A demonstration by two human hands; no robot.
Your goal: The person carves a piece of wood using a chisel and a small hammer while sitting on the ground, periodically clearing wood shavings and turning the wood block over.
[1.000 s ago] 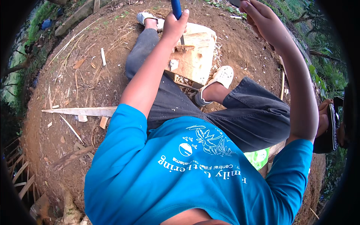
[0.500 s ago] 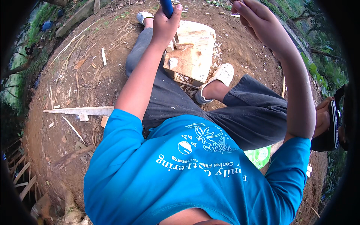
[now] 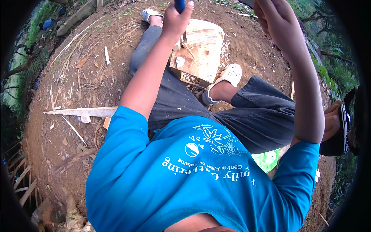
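In the head view, the left hand [image 3: 177, 21], at the top of the frame just left of centre, is wrapped around the blue handle of a chisel [image 3: 179, 5], thumb pointing up. The handle runs out past the upper edge, and part of the narrow blade shows below the fist, against the wooden block [image 3: 208, 62] at upper centre. The block has a step cut into its upper face; a thin wood sliver [image 3: 188, 50] lies beside the blade, and a small pale chip [image 3: 180, 62] sits nearer the block's lower left corner.

The right hand [image 3: 275, 21] is raised at upper right, its fingers curled (the frame's edge cuts off its top, so I cannot tell whether it grips anything).

The person's legs in dark trousers [image 3: 247, 116] spread on either side of the block, with one pale clog [image 3: 231, 75] just right of it and another [image 3: 151, 16] at the upper left of it. On the brown soil [image 3: 46, 154] at left lies a long, pointed wood strip [image 3: 83, 112], with two small wood offcuts [image 3: 85, 119] just below. A green plastic bag [image 3: 266, 160] shows at lower right of centre.
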